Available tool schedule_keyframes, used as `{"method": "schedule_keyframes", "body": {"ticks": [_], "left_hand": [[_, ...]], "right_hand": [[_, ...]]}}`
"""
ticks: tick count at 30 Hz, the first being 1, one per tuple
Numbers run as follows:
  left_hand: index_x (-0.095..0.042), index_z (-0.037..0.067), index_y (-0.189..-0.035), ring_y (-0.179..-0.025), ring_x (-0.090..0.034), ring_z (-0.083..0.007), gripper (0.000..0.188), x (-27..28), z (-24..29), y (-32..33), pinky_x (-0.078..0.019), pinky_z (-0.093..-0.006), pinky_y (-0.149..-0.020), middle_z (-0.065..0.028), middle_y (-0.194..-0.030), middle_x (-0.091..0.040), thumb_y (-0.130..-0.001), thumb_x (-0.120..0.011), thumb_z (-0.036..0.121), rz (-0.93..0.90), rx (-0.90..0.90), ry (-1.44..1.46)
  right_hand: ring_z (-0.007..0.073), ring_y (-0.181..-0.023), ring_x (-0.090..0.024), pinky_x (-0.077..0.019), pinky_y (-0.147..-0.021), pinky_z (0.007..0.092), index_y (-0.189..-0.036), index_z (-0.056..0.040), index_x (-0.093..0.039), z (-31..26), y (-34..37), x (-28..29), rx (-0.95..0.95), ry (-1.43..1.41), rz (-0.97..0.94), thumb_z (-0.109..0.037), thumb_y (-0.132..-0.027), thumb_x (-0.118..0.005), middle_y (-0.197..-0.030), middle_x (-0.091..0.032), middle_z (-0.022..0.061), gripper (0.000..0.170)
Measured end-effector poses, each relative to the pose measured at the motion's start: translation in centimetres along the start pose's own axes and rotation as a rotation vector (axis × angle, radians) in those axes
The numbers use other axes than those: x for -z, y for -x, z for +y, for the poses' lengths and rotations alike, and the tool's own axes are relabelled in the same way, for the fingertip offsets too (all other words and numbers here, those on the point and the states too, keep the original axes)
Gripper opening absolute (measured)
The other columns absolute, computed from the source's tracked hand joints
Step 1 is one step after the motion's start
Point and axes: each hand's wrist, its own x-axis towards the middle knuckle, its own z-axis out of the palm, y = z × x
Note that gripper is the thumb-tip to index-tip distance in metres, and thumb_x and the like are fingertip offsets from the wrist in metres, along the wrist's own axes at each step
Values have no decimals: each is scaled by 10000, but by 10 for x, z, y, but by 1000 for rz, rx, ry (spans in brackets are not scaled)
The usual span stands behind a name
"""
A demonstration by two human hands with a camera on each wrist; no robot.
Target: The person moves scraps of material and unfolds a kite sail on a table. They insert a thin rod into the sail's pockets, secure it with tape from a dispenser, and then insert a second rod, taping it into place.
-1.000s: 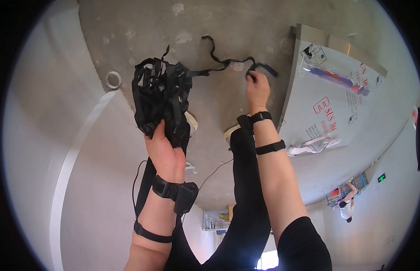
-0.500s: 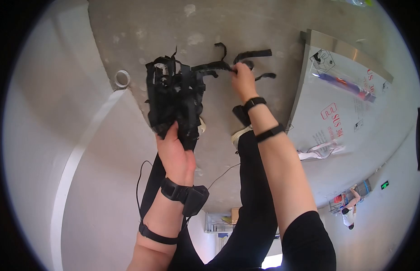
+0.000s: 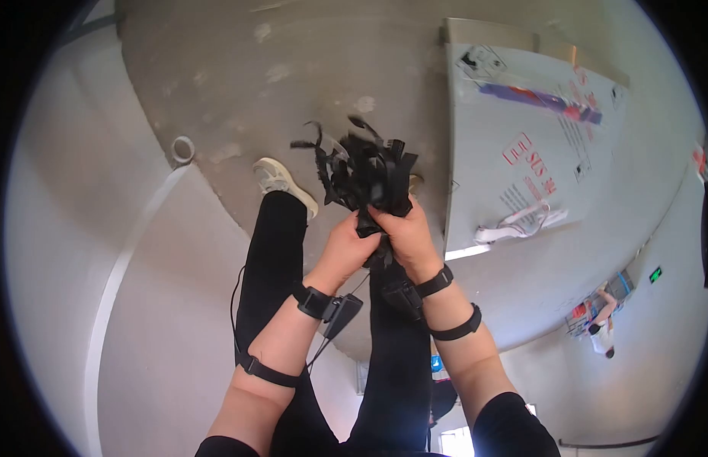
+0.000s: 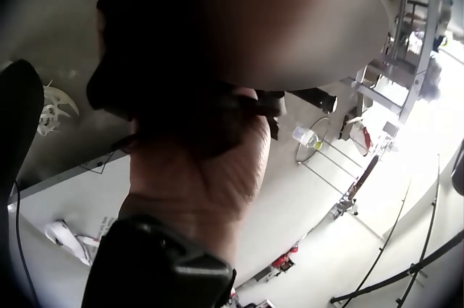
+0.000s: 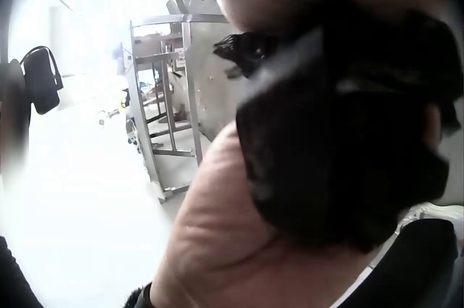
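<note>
bundle of crinkled black strips [image 3: 365, 171], gripped at its lower end

the mottled grey concrete floor [image 3: 316, 53] fills the upper left and upper middle of the head view. at upper right lies the broad pale-grey panel with red lettering [image 3: 506, 186]; across its top is a long purple packet in clear film [image 3: 540, 103], and near its lower edge a crumpled white strap-like thing [image 3: 514, 228].

the bundle is at the middle of the frame, left of the panel and apart from it. its long axis runs roughly up and down the picture: loose ends fan out above the grip, curling most to the upper left, and a short dark tail shows below, between the wrists. neither hand is the nearer; both are on it.

a beige lace-up shoe [image 3: 276, 181] sits left of the bundle.

the bare right hand [image 3: 411, 236] grasps the strips from the right, its thumb across them; the bare left hand [image 3: 342, 247] grips them from the left. the exact lie of the left fingers is too dark to tell.

smallest, a whitish ring [image 3: 183, 149] lies at upper left.
</note>
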Motion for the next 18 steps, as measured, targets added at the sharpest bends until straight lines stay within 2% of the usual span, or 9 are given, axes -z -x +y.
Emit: {"method": "schedule_keyframes", "body": {"ticks": [1, 3, 4, 7, 8, 10, 11, 15, 18], "left_hand": [[-565, 23, -1098, -853, -530, -83, 298, -5, 0, 1, -429, -221, -737, -32, -937, -603, -805, -576, 75, -18, -5, -19], [-528, 47, -1197, -967, -520, -95, 387, -14, -1, 6, -412, -243, -842, -51, -1052, -587, -867, -581, 242, -268, 47, 311], [-451, 42, -1280, -1071, -511, -130, 491, -15, 1, 10, -413, -301, -895, -57, -1174, -545, -897, -532, 338, -402, 75, 391], [-449, 55, -1263, -1060, -534, -193, 440, -24, -5, 17, -433, -335, -887, -87, -1196, -530, -927, -478, 338, -243, 60, 281], [-449, 55, -1263, -1060, -534, -193, 440, -26, -7, 18, -433, -335, -887, -87, -1196, -530, -927, -478, 338, -262, 63, 250], [-467, 49, -1217, -1017, -547, -182, 376, -32, -6, 20, -453, -331, -854, -91, -1154, -540, -939, -465, 302, -11, 56, 195], [-467, 49, -1217, -1017, -547, -182, 376, -36, 0, 22, -453, -331, -854, -91, -1154, -540, -939, -465, 302, -20, 53, 160], [-456, 32, -1194, -973, -559, -180, 325, -55, 26, 28, -467, -329, -837, -93, -1109, -549, -941, -462, 235, 74, -2, 191], [-475, 56, -1178, -986, -555, -188, 305, -61, 42, 21, -455, -334, -851, -87, -1105, -552, -926, -501, 226, 41, -49, 159]], "right_hand": [[119, -924, -548, -438, -820, 255, -1112, -18, -547, 3, 9, 9, 75, -4, 114, -16, -804, -631, -1027, -601, 36, 319], [125, -935, -543, -428, -839, 254, -1085, -15, -561, 4, 26, 32, 167, -27, 246, -32, -809, -633, -1027, -603, 44, 287], [132, -932, -545, -427, -842, 260, -1094, -14, -558, 3, 36, 51, 220, -31, 415, -39, -811, -636, -1034, -602, 48, 295], [153, -926, -550, -423, -856, 284, -1122, -10, -551, -9, 77, 125, 359, -103, 833, -56, -817, -637, -1047, -599, 56, 319], [156, -933, -551, -425, -860, 294, -1128, -7, -549, -12, 94, 156, 412, -155, 918, -51, -819, -630, -1051, -598, 56, 322], [165, -938, -558, -436, -854, 306, -1134, 0, -546, -22, 130, 211, 503, -225, 1084, -39, -820, -619, -1058, -596, 60, 324], [170, -935, -564, -446, -844, 308, -1133, 3, -546, -25, 147, 231, 535, -248, 1168, -31, -820, -614, -1060, -595, 65, 323], [177, -891, -580, -477, -792, 299, -1132, 18, -537, -24, 180, 288, 668, -297, 1223, -24, -818, -606, -1053, -594, 93, 324], [180, -879, -573, -458, -803, 304, -1124, 27, -521, 11, 160, 330, 563, -162, 1411, -27, -808, -610, -1048, -596, 87, 333]]}}
